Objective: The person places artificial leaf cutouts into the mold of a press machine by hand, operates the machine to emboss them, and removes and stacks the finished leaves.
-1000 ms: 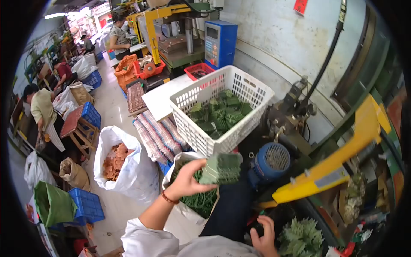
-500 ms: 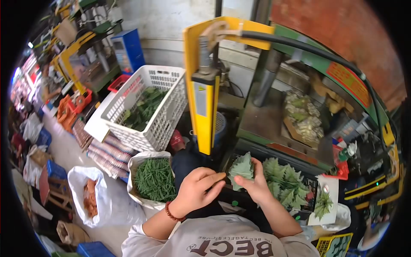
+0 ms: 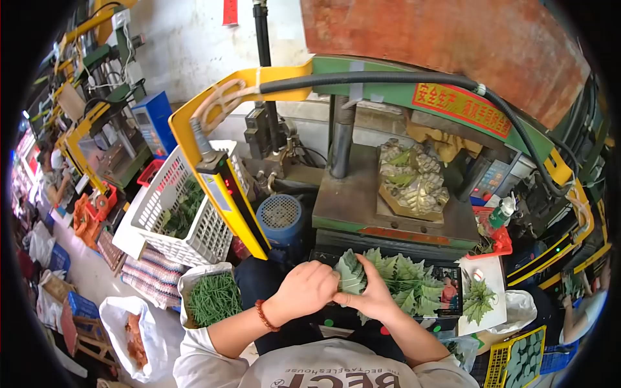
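Observation:
My right hand [image 3: 375,296] grips a small stack of green artificial leaves [image 3: 351,274] between thumb and fingers, just in front of my body. Close against it is my left hand [image 3: 305,289], its fingers curled and pressed together at the near edge of the stack. What these fingers pinch, if anything, is hidden. Jagged light-green leaf sprays [image 3: 414,284] lie on a dark tray to the right of my right hand. Another leaf spray [image 3: 479,299] rests on a white board further right.
A green press [image 3: 394,174] with a metal leaf mould [image 3: 414,178] stands ahead. Its yellow guard post [image 3: 239,216] rises at front left. A white crate [image 3: 194,236] of leaves, a bag of green stems [image 3: 213,301] and a white sack [image 3: 145,343] are at left.
My view has turned to the right, showing more of the press. My left hand has come up against the leaf stack, its fingers now curled; before, they were more stretched out beside it.

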The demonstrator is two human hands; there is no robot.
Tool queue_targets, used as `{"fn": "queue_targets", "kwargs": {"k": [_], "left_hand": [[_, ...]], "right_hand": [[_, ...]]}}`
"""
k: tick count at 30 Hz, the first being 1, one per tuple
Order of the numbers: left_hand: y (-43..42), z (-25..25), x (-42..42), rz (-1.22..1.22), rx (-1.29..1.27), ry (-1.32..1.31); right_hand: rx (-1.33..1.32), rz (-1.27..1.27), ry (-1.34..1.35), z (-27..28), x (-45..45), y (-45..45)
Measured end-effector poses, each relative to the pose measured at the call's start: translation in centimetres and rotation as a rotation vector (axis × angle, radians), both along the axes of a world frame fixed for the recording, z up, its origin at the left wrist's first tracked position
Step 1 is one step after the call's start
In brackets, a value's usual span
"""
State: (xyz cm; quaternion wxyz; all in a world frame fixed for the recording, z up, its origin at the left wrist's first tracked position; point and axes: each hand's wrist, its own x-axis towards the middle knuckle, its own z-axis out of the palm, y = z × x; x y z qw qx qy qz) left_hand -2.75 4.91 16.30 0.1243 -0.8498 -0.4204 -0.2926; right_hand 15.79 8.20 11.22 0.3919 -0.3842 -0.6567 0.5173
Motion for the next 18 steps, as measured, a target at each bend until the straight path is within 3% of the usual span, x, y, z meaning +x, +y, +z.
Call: {"fn": "queue_targets", "kwargs": {"k": [1,5,6,10,16,18], "left_hand": [[0.2,0.1,0.1,-0.008,0.005,0.006],[0.4,0.1,0.5,-0.267,-0.234,-0.453],[0.3,0.0,0.8,-0.282,-0.233,-0.447],[-0.8,0.1,1.6,-0.329,-0.656,-0.777],[1.4,2.5,-0.5,-0.542,-0.996,-0.501],[2.4,0.1,-1.2,-0.704,-1.215,-1.143]], "right_hand": [[0.005,-0.008,0.006,0.2,0.4,0.3],[-0.136,0.128,0.087,2.2,2.8,1.5],[-0.13,0.113,0.091,2.7,3.2,1.7],[-0.033,0.132,-0.043,4.3,4.6,1.9],[0.163,0.282,-0.397,5.0,7.3,1.0],[0.21,0.358,-0.37,7.4,8.1,0.0]]}}
